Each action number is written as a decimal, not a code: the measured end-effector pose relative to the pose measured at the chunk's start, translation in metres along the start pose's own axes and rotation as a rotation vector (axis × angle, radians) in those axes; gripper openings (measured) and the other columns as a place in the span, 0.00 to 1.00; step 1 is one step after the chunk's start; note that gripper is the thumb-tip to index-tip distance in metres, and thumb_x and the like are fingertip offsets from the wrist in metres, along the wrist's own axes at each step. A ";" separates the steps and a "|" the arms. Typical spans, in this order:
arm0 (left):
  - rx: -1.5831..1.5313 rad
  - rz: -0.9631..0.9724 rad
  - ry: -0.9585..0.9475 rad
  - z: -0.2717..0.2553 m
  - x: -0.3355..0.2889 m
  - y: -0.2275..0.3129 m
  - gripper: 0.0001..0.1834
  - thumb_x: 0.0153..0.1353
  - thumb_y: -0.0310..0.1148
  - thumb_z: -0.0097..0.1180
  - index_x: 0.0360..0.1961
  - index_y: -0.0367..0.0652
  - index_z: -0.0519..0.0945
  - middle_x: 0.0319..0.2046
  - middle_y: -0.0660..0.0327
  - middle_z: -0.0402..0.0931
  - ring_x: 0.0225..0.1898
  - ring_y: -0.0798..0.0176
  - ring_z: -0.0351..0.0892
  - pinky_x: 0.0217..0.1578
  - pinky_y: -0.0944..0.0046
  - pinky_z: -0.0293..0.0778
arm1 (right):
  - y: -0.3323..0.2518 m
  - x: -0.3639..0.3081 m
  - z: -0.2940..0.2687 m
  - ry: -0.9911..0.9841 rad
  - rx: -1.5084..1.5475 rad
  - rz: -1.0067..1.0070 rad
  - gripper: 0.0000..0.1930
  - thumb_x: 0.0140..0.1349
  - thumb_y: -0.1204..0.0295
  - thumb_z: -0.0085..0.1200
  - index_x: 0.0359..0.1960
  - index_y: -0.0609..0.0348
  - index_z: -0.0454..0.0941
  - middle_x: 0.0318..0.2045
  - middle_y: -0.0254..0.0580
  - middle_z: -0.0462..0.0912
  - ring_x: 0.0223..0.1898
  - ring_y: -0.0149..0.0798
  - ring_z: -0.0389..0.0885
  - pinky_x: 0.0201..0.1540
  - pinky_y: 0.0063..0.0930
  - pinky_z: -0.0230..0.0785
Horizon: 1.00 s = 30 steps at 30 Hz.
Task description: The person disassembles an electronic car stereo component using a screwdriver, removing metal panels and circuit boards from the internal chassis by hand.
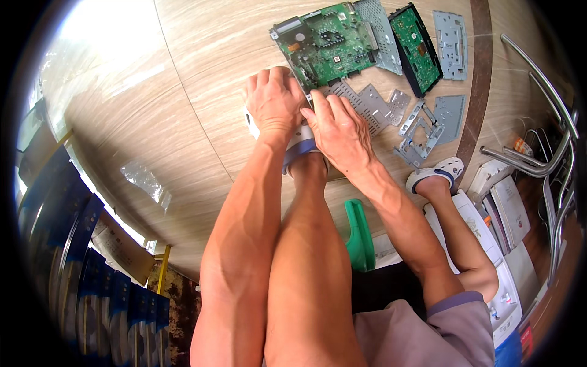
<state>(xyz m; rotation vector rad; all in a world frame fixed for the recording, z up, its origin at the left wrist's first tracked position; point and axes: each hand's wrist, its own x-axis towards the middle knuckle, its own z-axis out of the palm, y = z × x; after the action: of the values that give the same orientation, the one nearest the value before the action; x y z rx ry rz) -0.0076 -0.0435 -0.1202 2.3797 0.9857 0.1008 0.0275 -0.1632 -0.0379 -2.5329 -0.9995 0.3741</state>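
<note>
A large green circuit board [342,52] on a metal frame lies tilted on the floor ahead of me. My left hand [275,104] is closed at its near left edge, above my clog; the fingers curl down and their tips are hidden. At the board's near corner my right hand [339,125] is closed, thumb and fingers bent around the metal edge. A white clog [251,122] with a blue strap shows under both hands, on my outstretched foot. Just beyond the right fingers lies a slotted grey metal plate [358,104].
Right of the board are a black-framed green board [416,52], a grey metal panel [450,46] and a cut-out metal bracket [422,134]. Chrome tube legs [538,159] stand at right. Clear plastic wrap [145,182] lies left; blue-edged boxes [116,312] line the lower left.
</note>
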 end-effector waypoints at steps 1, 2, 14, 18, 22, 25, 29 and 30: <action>0.000 0.002 0.005 0.000 0.000 0.000 0.07 0.56 0.36 0.57 0.33 0.50 0.84 0.37 0.58 0.82 0.44 0.49 0.76 0.49 0.51 0.70 | 0.000 -0.001 0.003 0.000 0.001 -0.001 0.17 0.66 0.65 0.59 0.50 0.64 0.76 0.32 0.43 0.76 0.35 0.45 0.79 0.34 0.38 0.76; 0.000 0.001 0.005 0.001 0.000 0.001 0.07 0.56 0.36 0.57 0.33 0.50 0.84 0.37 0.58 0.82 0.44 0.49 0.76 0.49 0.51 0.70 | -0.001 -0.001 0.005 0.041 0.043 0.036 0.18 0.67 0.64 0.59 0.51 0.65 0.75 0.32 0.44 0.77 0.34 0.47 0.80 0.34 0.39 0.76; 0.003 -0.019 -0.052 -0.004 0.002 0.006 0.07 0.59 0.35 0.55 0.34 0.48 0.84 0.37 0.57 0.81 0.46 0.48 0.75 0.52 0.51 0.69 | -0.010 0.010 -0.010 -0.131 -0.031 0.413 0.25 0.74 0.51 0.44 0.33 0.65 0.75 0.29 0.58 0.84 0.32 0.60 0.84 0.34 0.54 0.76; 0.008 -0.023 -0.061 -0.004 0.000 0.005 0.08 0.59 0.36 0.56 0.35 0.48 0.84 0.38 0.58 0.82 0.46 0.48 0.75 0.52 0.51 0.69 | -0.017 0.019 -0.022 -0.322 -0.087 0.506 0.28 0.75 0.49 0.40 0.30 0.63 0.76 0.21 0.56 0.84 0.26 0.61 0.85 0.31 0.53 0.77; -0.013 -0.014 -0.073 -0.002 0.001 0.005 0.08 0.60 0.37 0.56 0.35 0.48 0.84 0.38 0.57 0.82 0.48 0.47 0.75 0.52 0.51 0.69 | -0.022 0.013 -0.013 -0.296 -0.168 0.441 0.27 0.75 0.48 0.39 0.30 0.60 0.76 0.19 0.55 0.84 0.25 0.56 0.87 0.28 0.54 0.76; -0.006 -0.016 -0.071 -0.004 0.001 0.006 0.08 0.60 0.37 0.56 0.35 0.49 0.84 0.38 0.56 0.82 0.48 0.47 0.75 0.53 0.50 0.69 | -0.019 0.010 -0.008 -0.224 -0.075 0.472 0.29 0.75 0.47 0.38 0.30 0.62 0.74 0.21 0.58 0.82 0.24 0.62 0.83 0.28 0.58 0.74; 0.012 -0.021 -0.080 -0.003 0.003 0.006 0.09 0.60 0.36 0.55 0.36 0.48 0.85 0.39 0.56 0.82 0.48 0.47 0.75 0.53 0.50 0.69 | -0.017 0.002 -0.005 -0.149 -0.097 0.431 0.26 0.74 0.49 0.43 0.30 0.61 0.75 0.21 0.54 0.83 0.22 0.61 0.82 0.28 0.57 0.73; 0.008 -0.028 -0.080 -0.002 0.003 0.007 0.09 0.60 0.36 0.55 0.36 0.48 0.85 0.39 0.55 0.82 0.49 0.47 0.75 0.53 0.50 0.70 | -0.015 -0.001 -0.004 -0.077 -0.092 0.398 0.24 0.73 0.51 0.46 0.29 0.60 0.74 0.20 0.51 0.82 0.22 0.57 0.83 0.27 0.53 0.74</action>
<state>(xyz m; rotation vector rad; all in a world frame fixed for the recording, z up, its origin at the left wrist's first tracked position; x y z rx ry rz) -0.0018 -0.0445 -0.1150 2.3574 0.9838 -0.0087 0.0190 -0.1552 -0.0279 -2.8174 -0.5402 0.5507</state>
